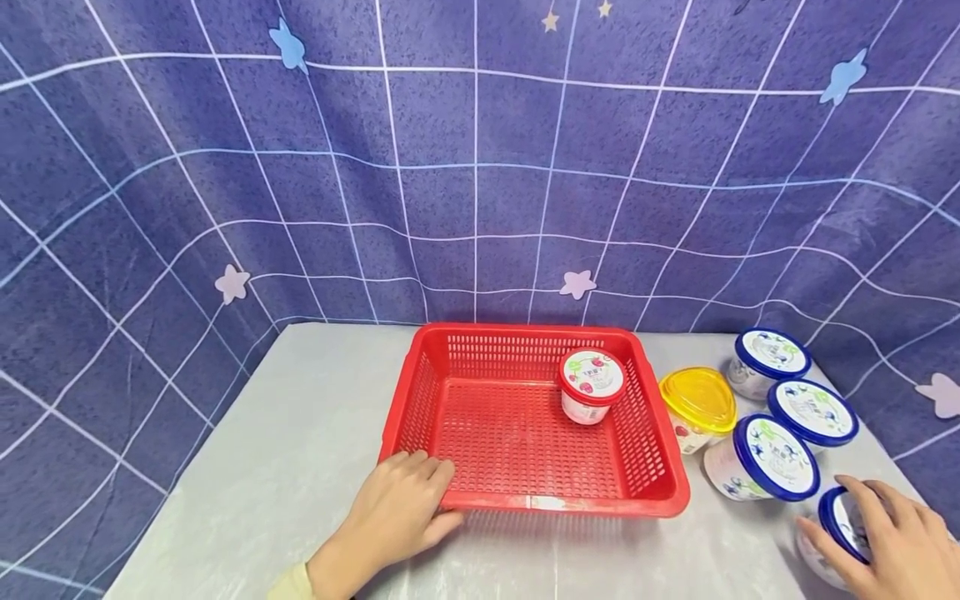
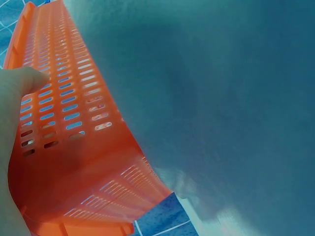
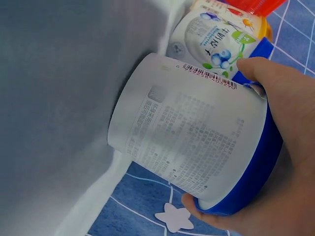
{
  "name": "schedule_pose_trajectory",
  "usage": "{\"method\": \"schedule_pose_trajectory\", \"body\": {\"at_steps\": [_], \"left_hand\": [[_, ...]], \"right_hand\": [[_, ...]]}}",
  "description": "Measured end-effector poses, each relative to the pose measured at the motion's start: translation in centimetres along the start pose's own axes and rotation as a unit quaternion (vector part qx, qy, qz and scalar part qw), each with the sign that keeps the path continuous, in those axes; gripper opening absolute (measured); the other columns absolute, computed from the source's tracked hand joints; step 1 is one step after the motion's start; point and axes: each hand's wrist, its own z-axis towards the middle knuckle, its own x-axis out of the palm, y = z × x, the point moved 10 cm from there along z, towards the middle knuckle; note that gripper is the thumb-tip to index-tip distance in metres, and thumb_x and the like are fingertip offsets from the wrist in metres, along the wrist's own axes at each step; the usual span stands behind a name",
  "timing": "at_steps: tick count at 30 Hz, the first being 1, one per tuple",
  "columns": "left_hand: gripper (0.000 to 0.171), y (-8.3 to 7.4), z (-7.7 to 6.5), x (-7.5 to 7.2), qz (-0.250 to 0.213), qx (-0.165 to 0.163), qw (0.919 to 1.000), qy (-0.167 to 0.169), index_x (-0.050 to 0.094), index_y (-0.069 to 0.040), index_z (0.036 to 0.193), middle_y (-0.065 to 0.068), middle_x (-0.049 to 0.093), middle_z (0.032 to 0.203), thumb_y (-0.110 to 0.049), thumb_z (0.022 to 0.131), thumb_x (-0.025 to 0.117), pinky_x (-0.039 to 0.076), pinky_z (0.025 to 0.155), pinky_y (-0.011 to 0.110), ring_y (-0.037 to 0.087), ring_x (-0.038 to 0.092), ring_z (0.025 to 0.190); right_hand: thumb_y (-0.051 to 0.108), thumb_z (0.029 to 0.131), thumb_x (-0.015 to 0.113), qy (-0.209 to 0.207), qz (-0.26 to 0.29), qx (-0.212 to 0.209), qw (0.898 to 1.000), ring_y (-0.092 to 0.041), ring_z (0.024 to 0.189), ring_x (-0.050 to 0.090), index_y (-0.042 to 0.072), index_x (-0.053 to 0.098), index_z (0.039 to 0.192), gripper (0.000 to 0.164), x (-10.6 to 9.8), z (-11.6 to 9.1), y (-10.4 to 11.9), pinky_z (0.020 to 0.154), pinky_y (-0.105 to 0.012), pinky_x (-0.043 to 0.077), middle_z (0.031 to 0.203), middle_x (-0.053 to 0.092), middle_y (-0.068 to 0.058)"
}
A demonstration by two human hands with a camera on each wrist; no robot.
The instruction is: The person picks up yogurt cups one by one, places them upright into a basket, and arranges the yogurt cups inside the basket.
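One blue-lidded tub [image 3: 182, 132], barcode [image 3: 209, 76] and Chinese print showing, is roughly upright, lid uppermost, at four o'clock from the red basket [image 1: 600, 506], the right hand [image 1: 900, 542] gripping it, the left hand [image 1: 405, 504] clasping the basket's rim.

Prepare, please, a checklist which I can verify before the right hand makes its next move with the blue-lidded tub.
1. Right hand around the lid of the nearest blue-lidded tub: ok.
2. Grip firm enough for lifting: cannot tell.
3. Lid closed all round: cannot tell; the hand covers part.
4. Left hand on the near rim of the red basket: ok.
5. Free floor beside the red-lidded tub in the basket: ok.
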Motion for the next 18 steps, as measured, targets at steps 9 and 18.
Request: {"method": "schedule_pose_trajectory", "body": {"at_steps": [9, 18], "left_hand": [[0.048, 0.0, 0.2, 0.0, -0.003, 0.002, 1.0, -0.001, 0.048, -0.016, 0.074, -0.01, 0.04, 0.056, -0.053, 0.067, 0.079, 0.031, 0.051, 0.026, 0.011, 0.035, 0.052], [0.047, 0.0, 0.1, 0.0, -0.001, 0.002, 1.0, -0.001, 0.048, -0.016, 0.074, -0.009, 0.041, 0.056, -0.055, 0.069, 0.076, 0.032, 0.051, 0.026, 0.012, 0.036, 0.052]], "right_hand": [[0.069, 0.074, 0.07, -0.124, 0.082, -0.052, 0.988, -0.062, 0.1, 0.043, -0.007, 0.055, 0.115, 0.088, -3.6, -0.5, 1.5, 0.094, -0.07, 0.029, 0.112, 0.05, -0.036], [0.07, 0.078, 0.065, -0.16, 0.138, -0.04, 0.977, -0.055, 0.109, 0.04, -0.007, 0.055, 0.121, 0.089, -6.2, -1.2, 2.9, 0.116, -0.045, 0.02, 0.117, 0.048, -0.034]]}}
